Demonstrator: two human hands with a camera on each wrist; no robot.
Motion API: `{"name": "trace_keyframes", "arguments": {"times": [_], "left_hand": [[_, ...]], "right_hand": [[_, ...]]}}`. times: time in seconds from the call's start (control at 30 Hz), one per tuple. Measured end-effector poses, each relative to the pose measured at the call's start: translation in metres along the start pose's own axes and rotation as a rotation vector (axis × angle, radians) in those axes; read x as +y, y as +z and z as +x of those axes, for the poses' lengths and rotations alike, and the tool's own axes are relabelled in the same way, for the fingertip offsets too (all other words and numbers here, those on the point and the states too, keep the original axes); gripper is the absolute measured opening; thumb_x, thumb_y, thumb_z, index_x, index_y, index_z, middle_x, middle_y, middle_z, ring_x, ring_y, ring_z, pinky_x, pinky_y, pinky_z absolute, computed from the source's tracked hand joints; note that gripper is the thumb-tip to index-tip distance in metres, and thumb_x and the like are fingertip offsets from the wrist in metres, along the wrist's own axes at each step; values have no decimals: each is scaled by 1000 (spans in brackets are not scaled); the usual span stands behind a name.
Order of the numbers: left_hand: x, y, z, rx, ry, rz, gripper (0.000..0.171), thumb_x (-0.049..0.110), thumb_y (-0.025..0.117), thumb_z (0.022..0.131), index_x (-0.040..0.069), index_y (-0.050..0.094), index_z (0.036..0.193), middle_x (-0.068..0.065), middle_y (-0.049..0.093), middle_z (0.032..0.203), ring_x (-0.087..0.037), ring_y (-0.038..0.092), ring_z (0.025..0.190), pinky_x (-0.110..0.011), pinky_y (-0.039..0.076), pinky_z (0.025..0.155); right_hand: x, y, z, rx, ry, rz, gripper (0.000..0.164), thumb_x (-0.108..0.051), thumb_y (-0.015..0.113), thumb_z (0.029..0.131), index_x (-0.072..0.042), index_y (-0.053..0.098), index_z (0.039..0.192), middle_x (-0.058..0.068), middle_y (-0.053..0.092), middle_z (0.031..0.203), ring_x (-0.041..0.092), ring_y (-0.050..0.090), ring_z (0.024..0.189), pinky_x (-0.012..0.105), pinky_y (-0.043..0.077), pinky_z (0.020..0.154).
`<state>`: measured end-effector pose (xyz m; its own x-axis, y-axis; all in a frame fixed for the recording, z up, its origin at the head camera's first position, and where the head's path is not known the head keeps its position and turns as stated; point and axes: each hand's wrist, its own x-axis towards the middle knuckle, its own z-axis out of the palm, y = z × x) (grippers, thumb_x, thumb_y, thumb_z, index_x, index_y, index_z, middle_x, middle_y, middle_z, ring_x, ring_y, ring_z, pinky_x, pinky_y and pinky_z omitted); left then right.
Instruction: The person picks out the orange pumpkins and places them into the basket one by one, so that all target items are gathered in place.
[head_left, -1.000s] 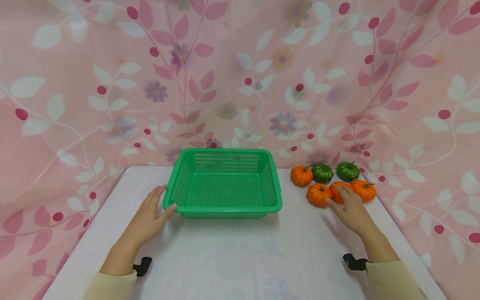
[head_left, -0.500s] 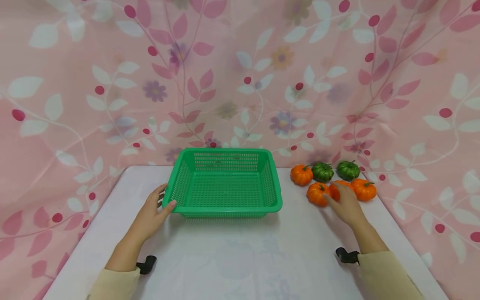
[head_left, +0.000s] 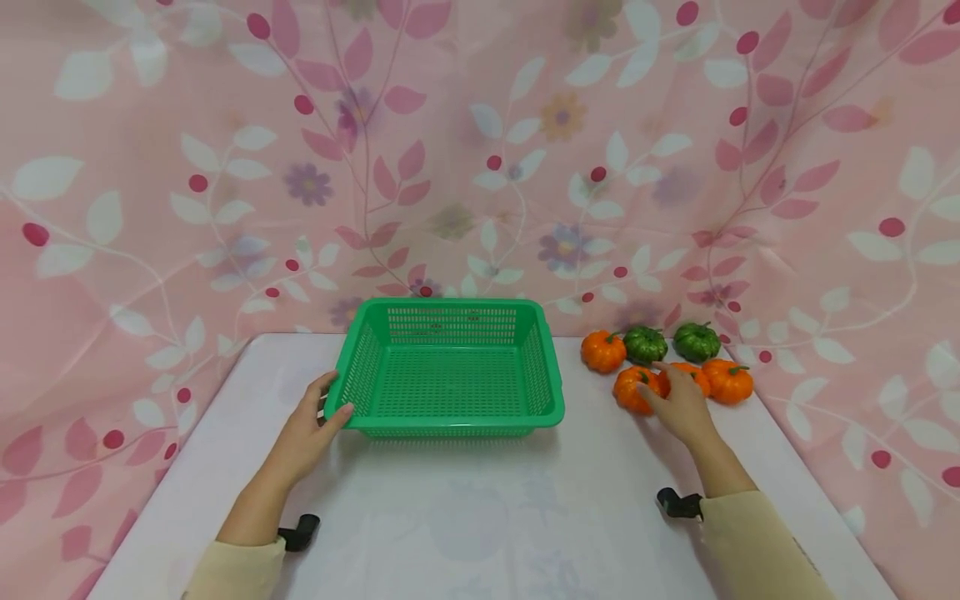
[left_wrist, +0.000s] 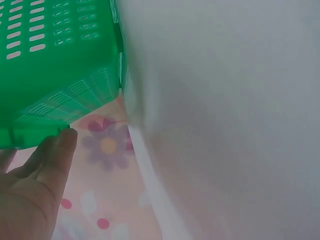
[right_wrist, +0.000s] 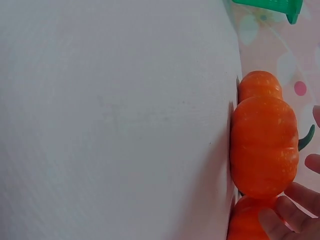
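Note:
A green slotted plastic basket (head_left: 450, 422) stands at the back middle of the white table. My left hand (head_left: 303, 442) is at its front left corner, thumb by the front rim and fingers along the left side. In the left wrist view those fingers (left_wrist: 64, 150) reach the rim's outer edge fairly straight. My right hand (head_left: 684, 412) is over the small pumpkins at the right, fingers spread. Its thumb overlaps the front left orange pumpkin (head_left: 630, 392); the hand partly covers the middle orange pumpkin (head_left: 697, 377). In the right wrist view, the fingers (right_wrist: 302, 195) lie beside a large-looking orange pumpkin (right_wrist: 265, 145).
Another orange pumpkin (head_left: 731, 382) sits at the front right of the group. Behind are an orange pumpkin (head_left: 603, 352) and two green pumpkins (head_left: 645, 344). A pink floral cloth (head_left: 465, 167) hangs right behind the table (head_left: 465, 517).
My right hand has shifted left, from above the middle orange pumpkin toward the front left one. My left hand has stayed at the basket's corner with slight finger movement. The pumpkins have stayed put.

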<state>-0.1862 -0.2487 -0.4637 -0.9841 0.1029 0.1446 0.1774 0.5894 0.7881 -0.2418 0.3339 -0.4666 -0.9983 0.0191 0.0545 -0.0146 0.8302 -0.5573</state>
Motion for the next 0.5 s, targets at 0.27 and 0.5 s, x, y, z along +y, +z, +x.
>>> {"name": "trace_keyframes", "arguments": {"times": [0.27, 0.5], "left_hand": [[2, 3, 0, -2, -45, 24, 72, 37, 55, 104, 11, 17, 159, -33, 34, 151, -48, 40, 135, -63, 38, 102], [-2, 4, 0, -1, -49, 25, 74, 40, 56, 103, 12, 16, 159, -35, 34, 151, -51, 39, 135, -65, 35, 103]], "right_hand": [[0, 6, 4, -4, -6, 33, 72, -47, 55, 101, 3, 36, 150, 37, 34, 148, 57, 31, 134, 71, 24, 106], [-1, 10, 4, -11, 11, 45, 71, -43, 58, 101, 4, 36, 149, 38, 32, 148, 57, 29, 134, 70, 23, 107]]}}
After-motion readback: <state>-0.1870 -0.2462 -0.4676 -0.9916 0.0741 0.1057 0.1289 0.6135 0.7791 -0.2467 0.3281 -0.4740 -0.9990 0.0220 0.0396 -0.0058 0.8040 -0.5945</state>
